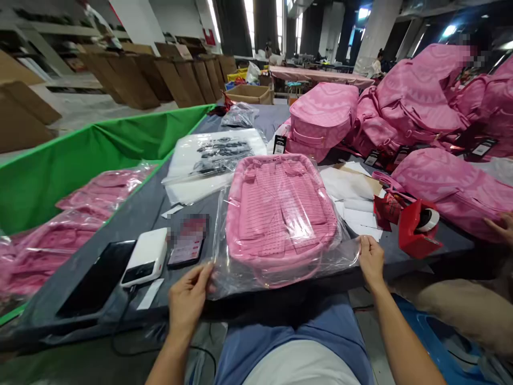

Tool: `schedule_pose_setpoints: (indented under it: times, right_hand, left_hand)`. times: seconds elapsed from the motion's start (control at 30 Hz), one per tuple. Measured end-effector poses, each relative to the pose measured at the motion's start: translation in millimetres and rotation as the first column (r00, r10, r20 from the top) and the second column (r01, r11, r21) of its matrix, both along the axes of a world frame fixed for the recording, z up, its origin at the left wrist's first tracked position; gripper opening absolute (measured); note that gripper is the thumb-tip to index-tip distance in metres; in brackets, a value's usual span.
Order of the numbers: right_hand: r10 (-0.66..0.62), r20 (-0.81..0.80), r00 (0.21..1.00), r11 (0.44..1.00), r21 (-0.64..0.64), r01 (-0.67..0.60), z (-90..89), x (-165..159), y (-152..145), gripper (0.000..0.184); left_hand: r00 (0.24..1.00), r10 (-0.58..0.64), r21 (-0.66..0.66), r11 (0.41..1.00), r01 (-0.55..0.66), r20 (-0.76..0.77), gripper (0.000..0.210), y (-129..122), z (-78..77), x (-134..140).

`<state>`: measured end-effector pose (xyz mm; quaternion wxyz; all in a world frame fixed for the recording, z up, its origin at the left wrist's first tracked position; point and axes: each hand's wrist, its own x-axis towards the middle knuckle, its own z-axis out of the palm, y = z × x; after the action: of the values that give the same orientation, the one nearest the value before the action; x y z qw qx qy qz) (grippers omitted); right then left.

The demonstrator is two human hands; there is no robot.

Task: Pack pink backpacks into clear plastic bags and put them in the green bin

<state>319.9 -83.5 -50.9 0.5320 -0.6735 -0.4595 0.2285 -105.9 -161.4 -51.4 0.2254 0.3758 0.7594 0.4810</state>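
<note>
A pink backpack (pixel 280 208) lies flat inside a clear plastic bag (pixel 240 278) on the grey-covered table, its straps side up. My left hand (pixel 189 297) pinches the bag's near left corner. At the near right corner, my right hand (pixel 371 259) is closed on the plastic edge. Between my hands the bag's near edge is drawn out along the table's front. Left of the bag lie a phone (pixel 187 240) and a white power bank (pixel 146 255) with a cable. A red tape dispenser (pixel 419 230) stands to the right of my right hand.
Pink backpacks (pixel 324 115) are piled at the back right. A stack of clear bags (pixel 212 160) lies beyond the phone. Bagged backpacks (pixel 68 235) lie beside the green sheet (pixel 132 133) at left. Another person's hand (pixel 503 227) touches a backpack at far right. White papers (pixel 360 214) lie near the dispenser.
</note>
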Motion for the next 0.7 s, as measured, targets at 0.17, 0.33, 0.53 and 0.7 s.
schedule_pose_setpoints:
  times: [0.17,0.33,0.53,0.7]
  right_hand:
    - [0.038,-0.028,0.999,0.999,0.01,-0.038,4.6,-1.7,-7.5,0.066]
    - [0.033,-0.089,0.995,0.999,0.016,-0.032,2.1,-4.8,-8.9,0.066]
    - [0.029,-0.123,0.992,0.997,0.069,-0.02,3.4,-8.1,-9.7,0.064]
    - [-0.083,-0.029,0.996,0.975,0.206,0.087,10.0,-7.0,-18.6,0.062]
  left_hand:
    - [0.696,0.06,0.333,0.905,0.264,-0.716,0.04,-12.4,24.5,58.4]
    - [0.414,-0.168,0.182,0.71,0.681,-0.895,0.027,2.7,46.0,123.3]
    - [0.363,-0.368,0.072,0.61,0.789,-0.856,0.005,18.0,53.0,116.0]
    - [0.476,-0.582,0.116,0.546,0.829,-0.66,0.023,53.6,56.3,107.8]
